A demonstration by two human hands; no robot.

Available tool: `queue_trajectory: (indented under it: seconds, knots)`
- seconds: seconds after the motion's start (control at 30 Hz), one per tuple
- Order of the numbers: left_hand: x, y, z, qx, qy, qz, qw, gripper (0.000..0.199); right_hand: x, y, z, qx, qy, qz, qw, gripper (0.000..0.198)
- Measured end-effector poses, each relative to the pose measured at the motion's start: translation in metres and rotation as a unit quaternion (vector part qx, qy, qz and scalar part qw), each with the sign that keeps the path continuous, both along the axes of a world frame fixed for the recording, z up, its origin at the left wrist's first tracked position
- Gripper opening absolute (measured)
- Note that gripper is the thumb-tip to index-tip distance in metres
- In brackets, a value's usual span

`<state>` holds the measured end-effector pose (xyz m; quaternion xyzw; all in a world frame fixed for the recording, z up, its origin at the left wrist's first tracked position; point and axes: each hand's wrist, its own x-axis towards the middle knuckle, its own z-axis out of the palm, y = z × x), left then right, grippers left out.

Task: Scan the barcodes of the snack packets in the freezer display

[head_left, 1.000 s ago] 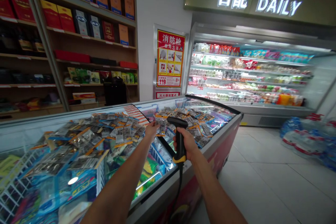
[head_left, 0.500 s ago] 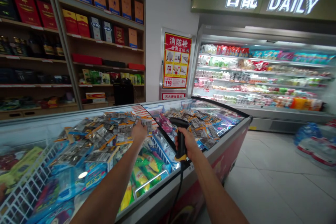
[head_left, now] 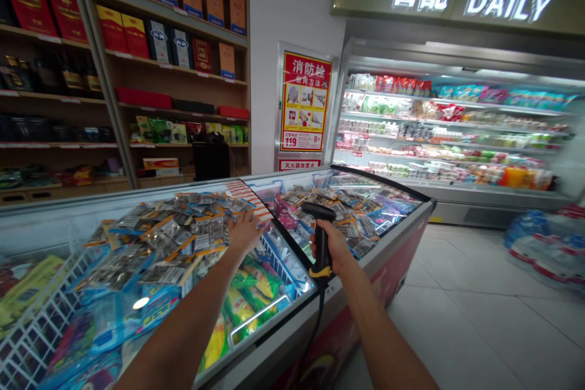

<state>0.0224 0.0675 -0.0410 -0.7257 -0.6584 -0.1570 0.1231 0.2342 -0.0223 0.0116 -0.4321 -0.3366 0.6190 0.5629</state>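
Observation:
My right hand (head_left: 338, 248) is wrapped around the handle of a black-and-yellow barcode scanner (head_left: 322, 247), with its head pointing up and left and a cord hanging from its base. Over the glass top of a chest freezer (head_left: 393, 244), my left hand (head_left: 244, 233) lies palm down with its fingers spread. It is at the right end of a spread heap of small flat packets (head_left: 171, 234) with orange and blue edges. A red-and-white striped strip (head_left: 249, 198) lies just beyond its fingertips. Whatever is under the palm is hidden.
More small packets (head_left: 361, 222) lie on the freezer's right half. Through the glass show white wire baskets (head_left: 50, 329) and green-yellow bags (head_left: 244, 308). Boxed goods fill shelves (head_left: 183, 6) at left. A lit chiller (head_left: 457, 195) stands behind; wrapped bottles (head_left: 543, 250) sit on the floor at right.
My left hand has opened, its fingers now spread; a packet seen at its fingertips before no longer stands out there. The scanner has shifted slightly right in my right hand. The view has moved a little.

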Motion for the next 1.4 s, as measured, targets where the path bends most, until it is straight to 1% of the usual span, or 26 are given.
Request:
queue_trajectory:
  seconds: [0.17, 0.27, 0.37, 0.43, 0.47, 0.53, 0.63, 0.73, 0.8, 0.83, 1.0, 1.07, 1.13, 1.2, 1.27, 1.33, 1.4]
  knots:
    - [-0.039, 0.011, 0.004, 0.004, 0.03, 0.039, 0.999, 0.034, 0.014, 0.001, -0.001, -0.006, 0.018, -0.018, 1.0, 0.02]
    - [-0.042, 0.017, 0.008, 0.006, 0.03, 0.063, 0.998, 0.032, 0.022, 0.003, -0.002, -0.008, 0.023, -0.022, 0.999, 0.019]
    - [-0.02, 0.02, 0.013, 0.045, 0.003, 0.066, 0.997, 0.033, 0.029, 0.005, -0.004, -0.005, 0.025, -0.027, 0.999, 0.02]
    - [0.007, 0.021, 0.014, 0.074, -0.022, 0.039, 0.996, 0.034, 0.032, 0.007, -0.007, -0.002, 0.022, -0.031, 0.999, 0.021]
    - [0.023, 0.022, 0.014, 0.076, -0.037, 0.017, 0.996, 0.034, 0.033, 0.008, -0.008, 0.0, 0.02, -0.032, 0.999, 0.021]
    - [0.056, 0.023, 0.01, 0.047, -0.069, -0.033, 0.996, 0.035, 0.036, 0.008, -0.009, 0.001, 0.016, -0.034, 0.999, 0.021]
    - [0.101, 0.025, -0.001, -0.021, -0.098, -0.111, 0.989, 0.038, 0.041, 0.007, -0.01, -0.003, 0.007, -0.043, 0.999, 0.022]
    - [0.13, 0.026, -0.012, -0.087, -0.103, -0.17, 0.976, 0.041, 0.046, 0.004, -0.011, -0.011, 0.008, -0.049, 0.999, 0.022]
    - [0.136, 0.025, -0.014, -0.115, -0.098, -0.187, 0.971, 0.043, 0.049, 0.004, -0.013, -0.015, 0.011, -0.05, 0.999, 0.022]
    - [0.136, 0.025, -0.013, -0.118, -0.093, -0.193, 0.97, 0.042, 0.049, 0.005, -0.014, -0.017, 0.015, -0.049, 0.999, 0.023]
    - [0.115, 0.023, -0.001, -0.095, -0.095, -0.217, 0.967, 0.026, 0.044, 0.01, -0.019, -0.024, 0.016, -0.045, 0.999, 0.023]
    - [0.105, 0.022, 0.001, -0.07, -0.105, -0.195, 0.973, 0.025, 0.04, 0.011, -0.02, -0.021, 0.013, -0.04, 0.999, 0.023]
    - [0.1, 0.022, 0.0, -0.016, -0.108, -0.126, 0.986, 0.025, 0.036, 0.011, -0.02, -0.015, 0.014, -0.032, 0.999, 0.023]
    - [0.101, 0.022, -0.003, 0.019, -0.107, -0.046, 0.993, 0.036, 0.035, 0.011, -0.02, -0.013, 0.012, -0.029, 0.999, 0.023]
    - [0.105, 0.022, -0.004, -0.004, -0.113, -0.005, 0.994, 0.051, 0.036, 0.01, -0.02, -0.017, 0.008, -0.033, 0.999, 0.024]
    - [0.111, 0.022, -0.002, -0.053, -0.126, -0.003, 0.991, 0.06, 0.038, 0.01, -0.02, -0.022, 0.003, -0.037, 0.999, 0.025]
    - [0.115, 0.022, 0.0, -0.089, -0.141, -0.013, 0.986, 0.064, 0.04, 0.01, -0.02, -0.02, 0.001, -0.039, 0.999, 0.026]
